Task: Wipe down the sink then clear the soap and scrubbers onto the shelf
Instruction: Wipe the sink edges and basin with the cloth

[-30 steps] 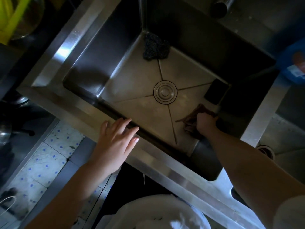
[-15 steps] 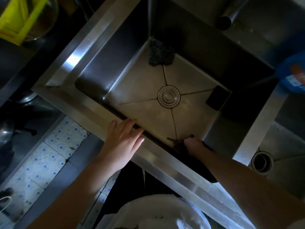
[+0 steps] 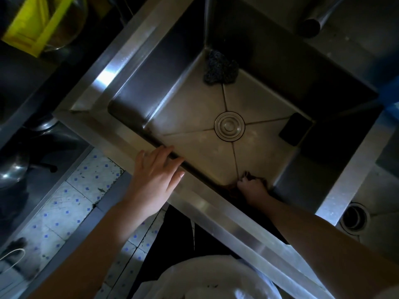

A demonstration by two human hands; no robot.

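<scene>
I look down into a steel sink with a round drain in the middle. My right hand is down in the near corner of the basin, gripping a dark brown cloth against the bottom. My left hand rests flat on the sink's front rim, fingers straight. A dark steel-wool scrubber lies in the far corner. A black rectangular sponge leans at the right wall.
A tap spout hangs over the far side. A blue object sits at the right edge. A second basin with a drain hole lies to the right. A yellow container stands top left. Tiled floor shows below.
My right hand has dragged the cloth from the right part of the sink bottom toward the near corner under the front rim. The left hand stays on the rim.
</scene>
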